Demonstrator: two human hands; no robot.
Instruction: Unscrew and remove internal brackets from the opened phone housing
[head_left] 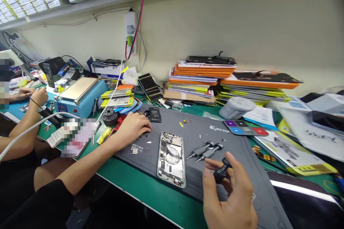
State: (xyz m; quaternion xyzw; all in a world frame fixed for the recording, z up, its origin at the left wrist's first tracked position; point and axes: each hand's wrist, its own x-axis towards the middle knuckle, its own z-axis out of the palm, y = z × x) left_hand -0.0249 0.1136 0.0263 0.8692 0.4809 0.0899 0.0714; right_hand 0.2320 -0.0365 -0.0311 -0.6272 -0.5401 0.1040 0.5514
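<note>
Right hand [232, 193], lower right, clamped on screwdriver [221, 171]; best held upright over phone [171, 171], centre. Left hand [134, 127]: grip unclear.

Black sleeve [40, 205] on left arm: short, loose cut, plain dark cloth in the visible part, hem around the elbow. Left forearm [94, 161] bare from hem to wrist, slim. Left hand [137, 125] bare, rounded knuckles. Right hand [232, 196] bare too, long fingers, thumb broad at base; cropped at bottom edge, right sleeve out of view.
</note>
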